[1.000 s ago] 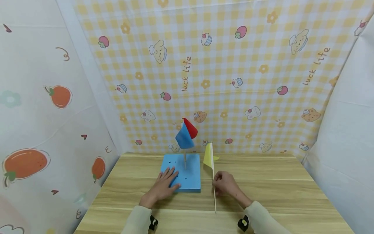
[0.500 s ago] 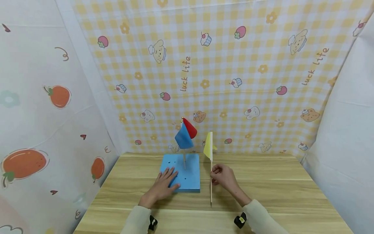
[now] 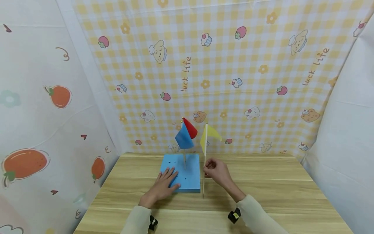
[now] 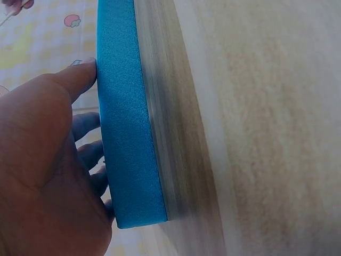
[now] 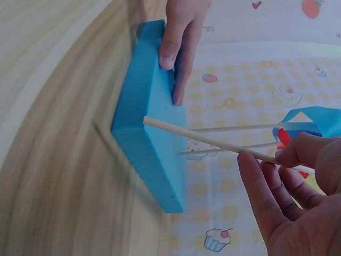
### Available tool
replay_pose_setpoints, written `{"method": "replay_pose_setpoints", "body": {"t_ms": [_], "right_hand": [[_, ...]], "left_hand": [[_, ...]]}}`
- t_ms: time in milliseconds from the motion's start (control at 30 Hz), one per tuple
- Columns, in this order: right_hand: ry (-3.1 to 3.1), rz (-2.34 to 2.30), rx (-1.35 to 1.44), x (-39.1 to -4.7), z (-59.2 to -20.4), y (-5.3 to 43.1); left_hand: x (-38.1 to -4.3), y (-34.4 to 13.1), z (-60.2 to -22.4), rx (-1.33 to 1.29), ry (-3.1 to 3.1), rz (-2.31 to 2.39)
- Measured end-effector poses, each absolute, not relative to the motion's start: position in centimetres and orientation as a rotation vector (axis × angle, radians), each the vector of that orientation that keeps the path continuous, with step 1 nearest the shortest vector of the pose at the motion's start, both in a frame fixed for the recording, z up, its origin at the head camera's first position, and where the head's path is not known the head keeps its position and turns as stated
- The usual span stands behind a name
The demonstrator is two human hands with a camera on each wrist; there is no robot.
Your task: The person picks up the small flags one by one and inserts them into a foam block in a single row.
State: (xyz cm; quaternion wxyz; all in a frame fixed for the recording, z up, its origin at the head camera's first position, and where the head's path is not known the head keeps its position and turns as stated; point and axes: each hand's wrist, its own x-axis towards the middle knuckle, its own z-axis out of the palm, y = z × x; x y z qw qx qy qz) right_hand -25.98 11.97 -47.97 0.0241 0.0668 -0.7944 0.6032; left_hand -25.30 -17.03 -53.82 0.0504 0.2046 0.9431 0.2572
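Note:
A blue foam block [image 3: 193, 183] with small holes in its top lies on the table. My left hand [image 3: 164, 186] rests on its left part, fingers spread straight. In the left wrist view, the thumb [image 4: 80, 77] and fingertips meet the block's top. Two small flags stand in the block, a blue flag [image 3: 184, 138] in front of a red flag [image 3: 191, 128]. My right hand [image 3: 220, 173] pinches the wooden stick of a yellow flag [image 3: 213, 132], held nearly upright at the block's right edge. In the right wrist view the bare lower end of the stick [image 5: 176, 129] overlaps the block's near corner.
The wood-grain table [image 3: 263, 188] extends on both sides of the block. Behind it hangs a yellow checked cloth [image 3: 233, 65] with cartoon prints. White sheets stand at left [image 3: 35, 123] and right [image 3: 344, 130]. Each wrist carries a black camera.
My right hand has lifted the yellow flag and brought it left to the block's right edge; its cloth now spreads out to the right. My left hand stays put on the block.

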Motion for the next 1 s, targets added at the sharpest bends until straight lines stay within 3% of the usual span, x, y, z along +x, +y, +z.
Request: {"method": "replay_pose_setpoints", "body": {"t_ms": [1000], "right_hand": [[-2.474,1.653,0.478,-27.8,-45.4,7.5]], "left_hand": [[-25.4,-16.9,-53.7,0.607,2.884,0.78]]}}
